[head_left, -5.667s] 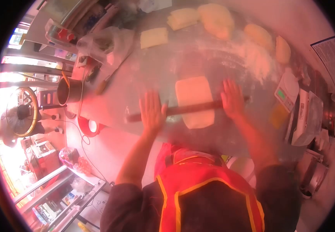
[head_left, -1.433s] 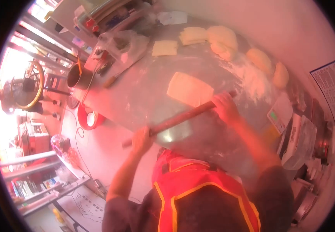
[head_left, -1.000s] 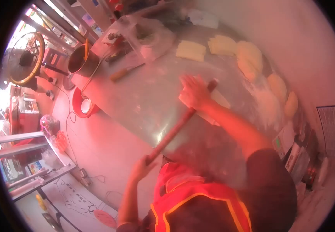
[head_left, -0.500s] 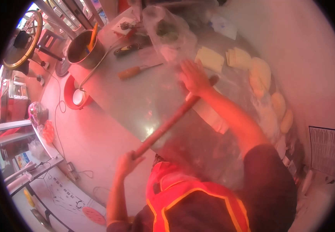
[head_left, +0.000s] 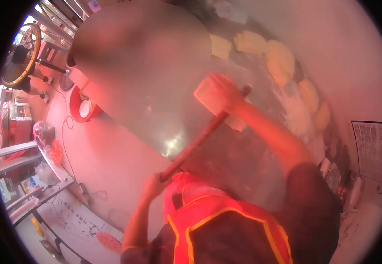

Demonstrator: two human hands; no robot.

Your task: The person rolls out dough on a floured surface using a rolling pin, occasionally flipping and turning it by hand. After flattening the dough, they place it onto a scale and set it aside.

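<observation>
Below the centre, my left hand point(head_left: 155, 186) is wrapped round the near end of a long wooden rolling pin point(head_left: 196, 144). The pin slants up to the right over a grey metal worktop point(head_left: 144, 119). My right hand point(head_left: 226, 93) is at its far end, the wrist over the pin. Its fingers look bent round the far part of a pale dough sheet point(head_left: 206, 94), somewhat blurred. The sheet's near corner shows on the other side of the pin. Several more pale dough pieces point(head_left: 280, 63) lie in a curve along the right side of the worktop.
A large blurred oval point(head_left: 142, 39), which I cannot make out, covers the upper left of the worktop. A red bucket point(head_left: 75, 103) stands on the floor at left. Lower left is a shelf frame point(head_left: 45, 198). A printed sheet point(head_left: 376, 152) hangs at right.
My right hand has drawn back and its fingers have gone from outstretched to bent over the dough sheet. The blurred oval now hides the pot, wooden-handled tool and plastic bag. The view has shifted slightly.
</observation>
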